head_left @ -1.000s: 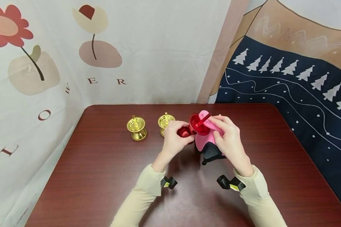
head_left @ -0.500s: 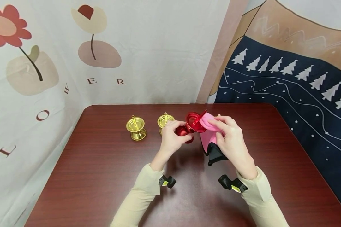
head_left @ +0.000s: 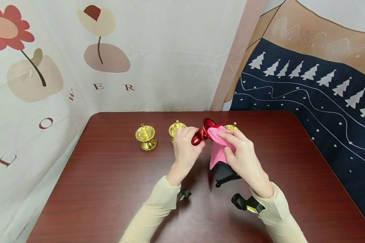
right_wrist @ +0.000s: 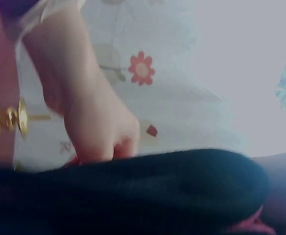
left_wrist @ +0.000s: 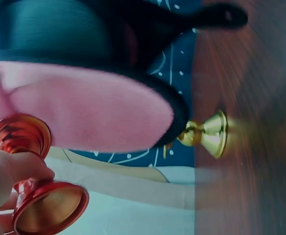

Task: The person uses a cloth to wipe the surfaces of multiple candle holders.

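My left hand (head_left: 184,148) grips a red metal candle holder (head_left: 197,138) by its stem, tilted over so its dish and spike point right. In the left wrist view, fingers wrap the narrow waist of the candle holder (left_wrist: 50,210). My right hand (head_left: 243,152) pinches a pink cloth (head_left: 219,155) with black backing and a small loop. The cloth's folded pink edge overlaps the candle holder's dish, hiding part of it. In the right wrist view the cloth's black side (right_wrist: 133,191) fills the bottom and covers the left hand's fingertips.
A gold candle holder (head_left: 146,136) stands upright at the left of the brown table (head_left: 109,189). A second gold candle holder (head_left: 175,129) is partly behind the left hand, and a third gold candle holder (head_left: 231,127) is mostly behind the right hand. Printed curtains hang behind.
The left hand has rotated the red candle holder so its dish faces further right and away. The cloth shifted right, then back left onto the dish, uncovering the third gold candle holder's top.
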### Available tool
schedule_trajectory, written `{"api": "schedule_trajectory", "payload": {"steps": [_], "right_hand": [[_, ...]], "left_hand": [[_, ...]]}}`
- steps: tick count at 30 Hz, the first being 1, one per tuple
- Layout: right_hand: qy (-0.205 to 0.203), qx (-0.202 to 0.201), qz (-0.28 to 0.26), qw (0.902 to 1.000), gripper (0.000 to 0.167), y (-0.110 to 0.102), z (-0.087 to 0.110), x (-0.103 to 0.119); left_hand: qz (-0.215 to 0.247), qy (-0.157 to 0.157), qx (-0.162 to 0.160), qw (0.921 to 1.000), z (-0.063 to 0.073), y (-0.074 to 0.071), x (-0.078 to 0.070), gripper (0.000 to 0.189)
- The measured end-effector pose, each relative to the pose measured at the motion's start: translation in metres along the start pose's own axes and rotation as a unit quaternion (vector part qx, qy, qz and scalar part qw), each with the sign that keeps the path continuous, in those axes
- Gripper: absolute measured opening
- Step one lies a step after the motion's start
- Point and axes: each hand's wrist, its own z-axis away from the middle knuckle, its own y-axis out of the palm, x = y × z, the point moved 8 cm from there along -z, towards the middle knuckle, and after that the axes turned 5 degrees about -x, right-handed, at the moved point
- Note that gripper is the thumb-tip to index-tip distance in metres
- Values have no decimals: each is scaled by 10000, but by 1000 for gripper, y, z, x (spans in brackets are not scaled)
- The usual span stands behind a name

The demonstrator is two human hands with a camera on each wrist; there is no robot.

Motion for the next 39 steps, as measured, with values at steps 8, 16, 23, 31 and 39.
{"api": "schedule_trajectory", "payload": {"steps": [8,16,23,31,39], "right_hand": [[-8,-412,-514,9978,43,1,4,2],[-857,-399,-32,9955,39,-4,4,4],[-638,-560,-165,9963,38,-16,-5,-14],[-305,-817,-725,9935,33,-21,-24,-37],[-461,14,-1859,9815,28,-3,-37,-46]], "left_hand": [[-373,284,-256,9986,0,-3,-4,25],[781,-127,136,9968,1,-1,6,29],[1754,-740,1186,9745,2,11,17,31],[2477,-1446,2452,9261,7,25,18,31],[2902,-1447,2945,8990,3,32,14,29]]}}
